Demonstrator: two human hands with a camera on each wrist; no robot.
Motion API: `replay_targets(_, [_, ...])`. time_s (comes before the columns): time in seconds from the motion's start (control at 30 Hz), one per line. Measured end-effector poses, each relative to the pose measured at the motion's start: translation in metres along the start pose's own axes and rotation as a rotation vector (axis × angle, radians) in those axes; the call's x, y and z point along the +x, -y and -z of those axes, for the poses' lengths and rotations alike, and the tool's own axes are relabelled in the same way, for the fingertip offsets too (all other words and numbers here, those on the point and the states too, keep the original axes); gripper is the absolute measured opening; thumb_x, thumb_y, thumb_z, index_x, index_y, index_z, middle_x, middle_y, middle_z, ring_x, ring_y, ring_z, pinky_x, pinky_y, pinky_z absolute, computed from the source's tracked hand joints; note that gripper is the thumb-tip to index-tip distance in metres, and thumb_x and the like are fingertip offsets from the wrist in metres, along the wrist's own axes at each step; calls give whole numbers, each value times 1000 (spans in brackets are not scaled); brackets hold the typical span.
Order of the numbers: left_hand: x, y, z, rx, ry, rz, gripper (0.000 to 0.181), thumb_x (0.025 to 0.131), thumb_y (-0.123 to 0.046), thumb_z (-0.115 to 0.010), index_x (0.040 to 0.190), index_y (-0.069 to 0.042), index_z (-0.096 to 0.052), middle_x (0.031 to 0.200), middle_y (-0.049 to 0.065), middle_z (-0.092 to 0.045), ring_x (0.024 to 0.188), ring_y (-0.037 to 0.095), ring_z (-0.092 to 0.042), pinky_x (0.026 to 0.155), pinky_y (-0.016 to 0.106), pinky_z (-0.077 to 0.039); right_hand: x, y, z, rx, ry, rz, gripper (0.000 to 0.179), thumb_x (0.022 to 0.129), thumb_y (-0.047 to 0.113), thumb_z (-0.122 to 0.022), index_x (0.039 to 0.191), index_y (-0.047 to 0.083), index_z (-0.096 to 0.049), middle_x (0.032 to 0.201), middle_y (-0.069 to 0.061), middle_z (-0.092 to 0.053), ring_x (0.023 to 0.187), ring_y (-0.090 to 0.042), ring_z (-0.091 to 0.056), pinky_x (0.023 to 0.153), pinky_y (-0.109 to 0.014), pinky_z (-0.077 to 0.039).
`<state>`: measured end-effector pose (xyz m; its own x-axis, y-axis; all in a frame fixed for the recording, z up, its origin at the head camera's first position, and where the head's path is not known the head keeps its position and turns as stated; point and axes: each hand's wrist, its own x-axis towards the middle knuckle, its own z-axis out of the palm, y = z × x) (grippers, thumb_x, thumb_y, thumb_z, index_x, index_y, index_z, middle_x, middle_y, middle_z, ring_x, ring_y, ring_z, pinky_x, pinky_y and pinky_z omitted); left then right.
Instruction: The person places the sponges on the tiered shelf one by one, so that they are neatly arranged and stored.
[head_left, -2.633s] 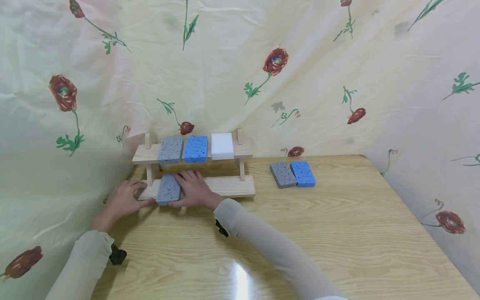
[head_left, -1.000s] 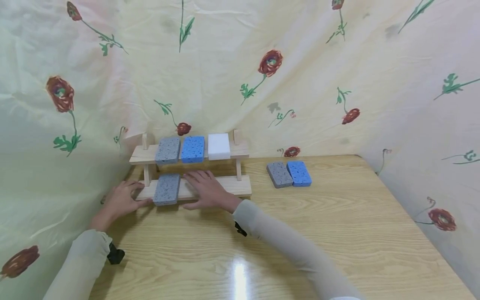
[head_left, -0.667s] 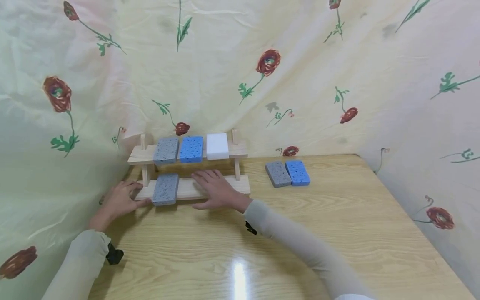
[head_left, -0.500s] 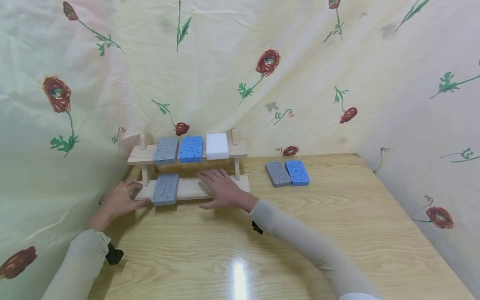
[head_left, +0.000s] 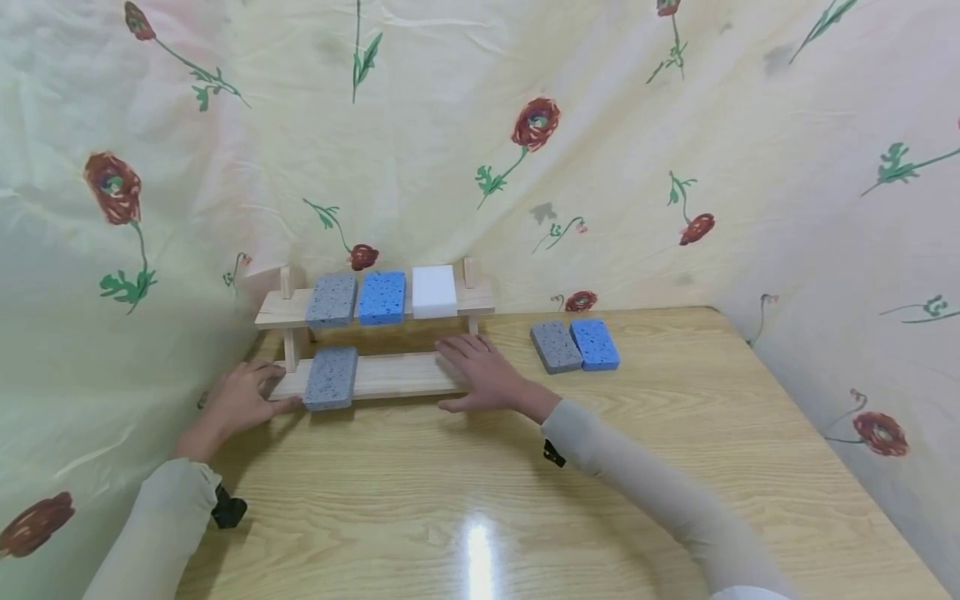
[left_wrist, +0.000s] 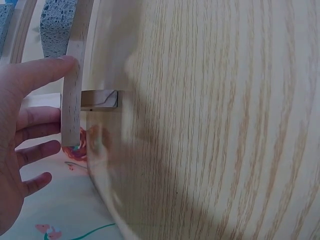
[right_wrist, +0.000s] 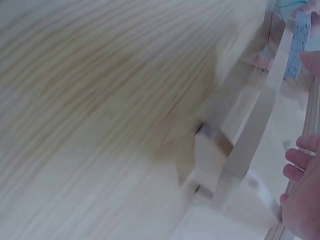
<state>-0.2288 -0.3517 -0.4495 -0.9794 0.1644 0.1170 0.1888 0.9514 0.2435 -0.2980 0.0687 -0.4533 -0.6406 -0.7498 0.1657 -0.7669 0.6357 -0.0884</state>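
Observation:
A two-tier wooden rack (head_left: pixel 408 377) stands against the back cloth. My left hand (head_left: pixel 238 404) holds the left end of its lower board, and in the left wrist view the thumb (left_wrist: pixel 47 74) lies against the board's front edge. Just right of that thumb, a grey speckled sponge (head_left: pixel 331 379) lies on the lower board. My right hand (head_left: pixel 487 377) is over the lower board's right end, fingers spread, holding nothing; contact with the board cannot be told. On the upper board lie a grey sponge (head_left: pixel 332 300), a blue sponge (head_left: pixel 382 297) and a white sponge (head_left: pixel 434 292).
Right of the rack, another grey sponge (head_left: pixel 556 347) and another blue sponge (head_left: pixel 595 344) lie side by side on the wood-grain table (head_left: pixel 420 500). Flowered cloth (head_left: pixel 630 150) hangs behind and along both sides.
My right hand has let go of the grey sponge on the lower board and moved right along that board to its far end. The left hand has stayed at the rack's left end.

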Motion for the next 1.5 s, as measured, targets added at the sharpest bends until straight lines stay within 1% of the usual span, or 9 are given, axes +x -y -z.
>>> replay_targets(0.17, [0,-1,0,-4,-2,-3,74,85,-57,-75,128,2,-66,137,29,-60,121,50,-55,99,67,-44,-14,-17,7,32,-20,-15,98,85,62,-71,158,8,-35,162,-14,-39,149,-36,-35,121,-61,-27])
replay_targets(0.3, [1,-1,-1,-5,0,1,75,85,-58,-75,128,3,-66,137,30,-60,120,50,-55,98,66,-44,-26,-31,14,80,-26,-27,96,85,60,-73,158,10,-36,161,-13,-40,148,-35,-37,120,-60,-29])
replay_targets(0.47, [1,0,-2,1,-1,3,76,84,-58,-75,128,3,-66,137,30,-60,119,49,-55,98,66,-45,-42,-50,23,157,-5,-75,97,84,58,-75,159,12,-34,163,-13,-37,150,-36,-33,121,-64,-24])
replay_targets(0.6, [0,0,-2,6,-3,1,75,85,-58,-75,128,3,-66,137,30,-60,121,50,-55,99,66,-45,-53,-67,29,200,20,-101,97,86,53,-76,161,12,-30,164,-14,-33,151,-36,-30,122,-64,-21])
replay_targets(0.8, [0,0,-2,0,2,4,75,85,-57,-75,128,3,-66,137,30,-59,121,51,-54,99,67,-44,-68,-93,34,150,-14,-136,96,84,53,-76,160,11,-33,162,-14,-37,148,-40,-33,117,-69,-24])
replay_targets(0.97, [0,0,-2,-2,3,10,76,85,-58,-75,128,4,-66,137,31,-59,120,50,-55,98,66,-45,-80,-112,39,202,-27,-160,95,82,45,-81,158,7,-36,161,-19,-36,148,-46,-30,115,-72,-21])
replay_targets(1.03, [0,0,-1,-3,3,13,75,85,-57,-75,128,4,-65,136,31,-59,119,50,-55,98,66,-45,-83,-118,41,223,-13,-180,96,82,42,-82,158,6,-35,162,-20,-34,148,-47,-28,115,-73,-19])
replay_targets(1.2, [1,0,-1,-11,-2,11,75,85,-56,-76,128,4,-65,136,30,-60,119,50,-55,99,66,-45,-89,-134,41,211,11,-227,97,80,42,-82,158,6,-36,162,-20,-34,148,-48,-27,115,-73,-20])
replay_targets(1.5, [0,1,-2,-11,-11,3,74,85,-57,-75,127,3,-66,137,30,-60,119,49,-56,98,66,-46,-92,-157,33,150,43,-278,100,78,46,-83,158,7,-36,162,-20,-35,148,-45,-29,116,-71,-20])
